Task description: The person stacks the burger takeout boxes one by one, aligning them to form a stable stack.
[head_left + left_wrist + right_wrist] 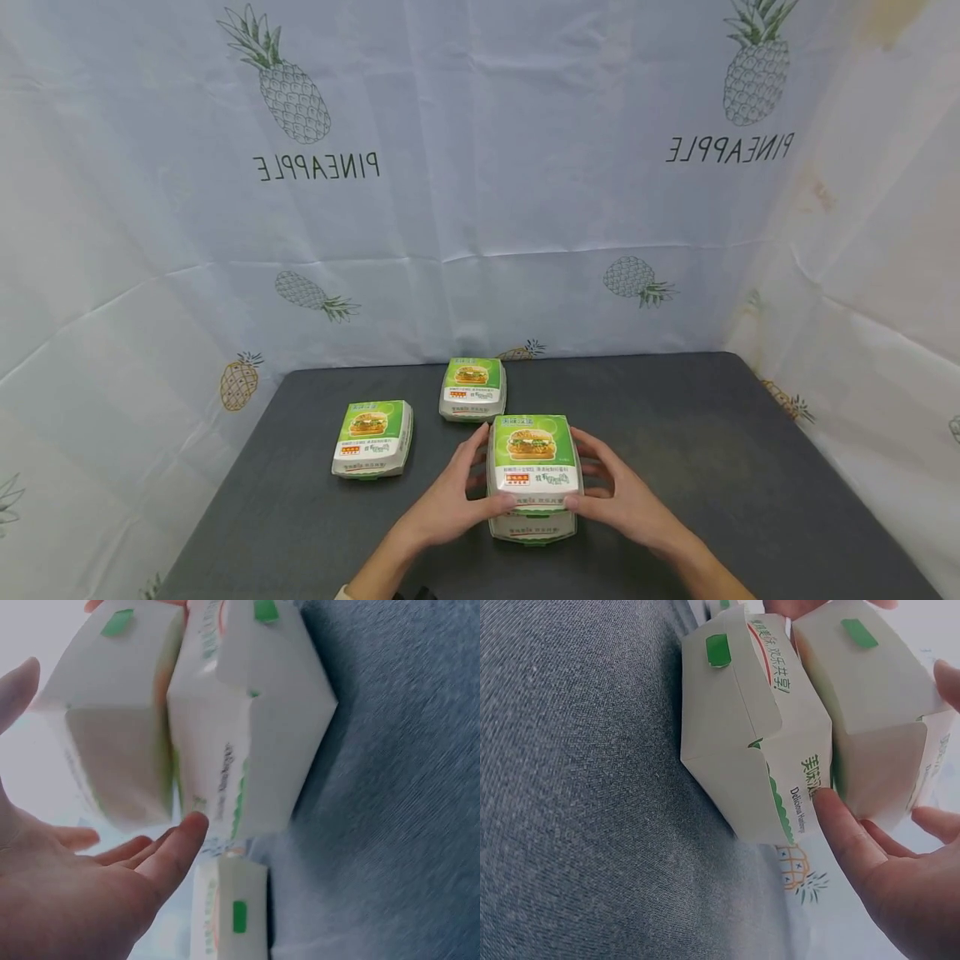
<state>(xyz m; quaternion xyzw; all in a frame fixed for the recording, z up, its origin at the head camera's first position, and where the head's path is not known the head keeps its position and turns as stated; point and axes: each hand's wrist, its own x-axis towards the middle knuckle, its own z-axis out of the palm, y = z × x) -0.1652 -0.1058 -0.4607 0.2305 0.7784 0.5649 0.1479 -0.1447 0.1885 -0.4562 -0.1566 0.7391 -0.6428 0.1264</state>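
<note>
Two burger boxes with green and white lids stand stacked in front of me: the upper burger box [532, 454] sits over the lower burger box [532, 527]. My left hand [450, 492] is at the stack's left side, fingers extended, thumb near the front corner. My right hand [626, 496] mirrors it on the right. In the left wrist view the thumb [19, 694] looks apart from the upper box. One fingertip [829, 802] lies by the seam between the boxes in the right wrist view. Whether every finger makes contact cannot be told.
One more burger box [373, 439] lies left of the stack, and another burger box [472, 388] lies behind it near the table's back edge. Everything stands on a dark grey table [697, 450]. A white pineapple-print cloth [525, 167] hangs behind and at both sides.
</note>
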